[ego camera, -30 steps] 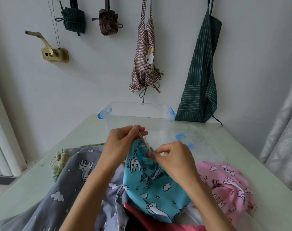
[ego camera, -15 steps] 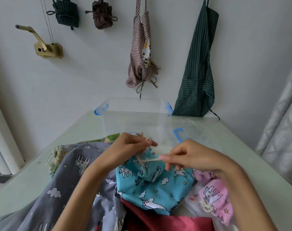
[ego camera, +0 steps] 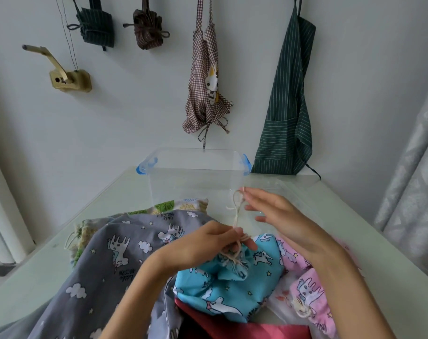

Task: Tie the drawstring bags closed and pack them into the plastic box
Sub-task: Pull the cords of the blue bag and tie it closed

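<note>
Since half a second ago the cream drawstring cord (ego camera: pixel 237 211) is drawn up toward 12 o'clock by the right hand (ego camera: pixel 279 216), fingers (ego camera: pixel 251 192) spread; neck of the blue unicorn-print fabric bag (ego camera: pixel 232 285) is pinched by the left hand (ego camera: pixel 208 243). Tension should be kept while knotting.

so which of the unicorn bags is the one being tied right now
The blue unicorn bag: the left hand pinches its gathered neck, cord wrapped round it. The grey and pink ones lie untouched.
</note>
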{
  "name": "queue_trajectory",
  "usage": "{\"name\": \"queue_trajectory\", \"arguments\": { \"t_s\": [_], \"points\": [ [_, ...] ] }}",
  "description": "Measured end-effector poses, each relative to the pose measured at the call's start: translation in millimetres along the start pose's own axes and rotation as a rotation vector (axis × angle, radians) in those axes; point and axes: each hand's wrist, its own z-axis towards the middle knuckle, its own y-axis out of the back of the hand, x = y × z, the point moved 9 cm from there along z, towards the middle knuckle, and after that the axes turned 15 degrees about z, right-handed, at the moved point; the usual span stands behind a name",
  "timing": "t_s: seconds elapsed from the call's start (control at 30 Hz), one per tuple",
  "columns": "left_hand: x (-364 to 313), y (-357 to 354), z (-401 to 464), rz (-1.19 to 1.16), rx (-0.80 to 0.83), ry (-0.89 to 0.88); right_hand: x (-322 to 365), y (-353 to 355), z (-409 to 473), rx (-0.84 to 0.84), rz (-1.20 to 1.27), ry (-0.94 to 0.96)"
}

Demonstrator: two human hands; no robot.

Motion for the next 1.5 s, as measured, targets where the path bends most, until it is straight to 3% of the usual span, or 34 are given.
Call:
{"name": "queue_trajectory", "arguments": {
  "t_s": [0.07,0.2,0.23,0.3,0.37,0.43,0.67,0.8,0.9,1.1,1.4,1.5],
  "points": [
    [5.2,7.5,-0.8,-0.100,-0.025,0.015,-12.4,22.9,3.0,-0.113,-0.147,-0.019],
    [11.2,12.3,-3.8,-0.211,-0.017,0.080,-7.8,77.8,-9.2,-0.503,-0.315,0.079],
    [11.8,12.9,-3.9,-0.214,-0.018,0.088,-2.5,77.9,-9.6,-0.464,-0.275,0.127],
    [9.9,13.1,-3.6,-0.232,-0.013,0.083,11.0,51.5,-9.4,-0.172,-0.206,0.196],
    [11.0,12.9,-4.0,-0.231,-0.013,0.102,15.4,15.5,-14.2,0.105,-0.302,0.182],
    [11.8,12.8,-4.3,-0.210,-0.016,0.111,9.6,-3.2,-13.7,0.196,-0.421,0.162],
    [10.9,17.1,-11.6,-0.214,-0.014,0.094,4.2,1.8,-6.4,0.062,-0.451,0.172],
    [14.6,22.1,-16.7,-0.314,-0.007,0.074,15.7,4.2,-16.6,0.168,-0.137,0.154],
    [23.6,26.6,-15.7,-0.399,-0.043,0.117,18.7,2.5,-20.5,0.175,-0.055,0.111],
    [30.2,34.3,-16.1,-0.671,-0.174,0.167,22.9,-6.2,-29.1,0.178,-0.341,0.073],
    [23.0,44.9,-17.3,-0.639,-0.299,0.136,38.1,-22.1,-46.0,0.224,-0.447,0.052],
    [24.4,49.2,-19.5,-0.661,-0.332,0.123,32.2,-16.4,-50.8,0.220,-0.471,-0.070]
  ]
}}
